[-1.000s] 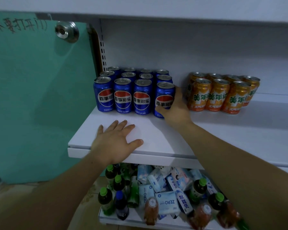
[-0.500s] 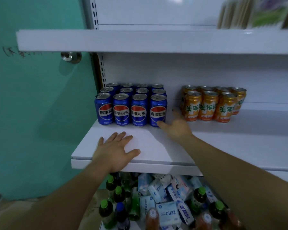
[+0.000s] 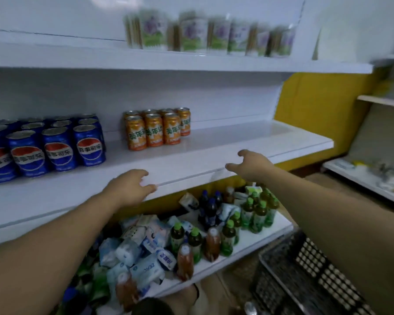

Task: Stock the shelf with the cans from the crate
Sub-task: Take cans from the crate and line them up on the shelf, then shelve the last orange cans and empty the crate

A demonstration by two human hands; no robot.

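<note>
Both hands hold nothing. The left hand (image 3: 132, 185) rests on the front edge of the shelf (image 3: 248, 142), and the right hand (image 3: 250, 164) hangs with loose fingers. To fetch well, reach low into the crate (image 3: 305, 276) and set each can upright beside the orange cans (image 3: 155, 129).

We've got blue cans (image 3: 55, 146) at the left of the frame, each with a round red, white and blue logo. Dead centre, orange cans (image 3: 155, 130) with green lettering. The shelf (image 3: 191, 160) is plain white and the wall panel (image 3: 316, 110) at right is yellow. Lower right there's a black crate (image 3: 305, 280) with a grid pattern. Lower middle: green-capped bottles (image 3: 228, 237) and pale blue and white packets (image 3: 146, 269). The blurry cartons (image 3: 191, 32) up top look white, green and purple to us.
</note>
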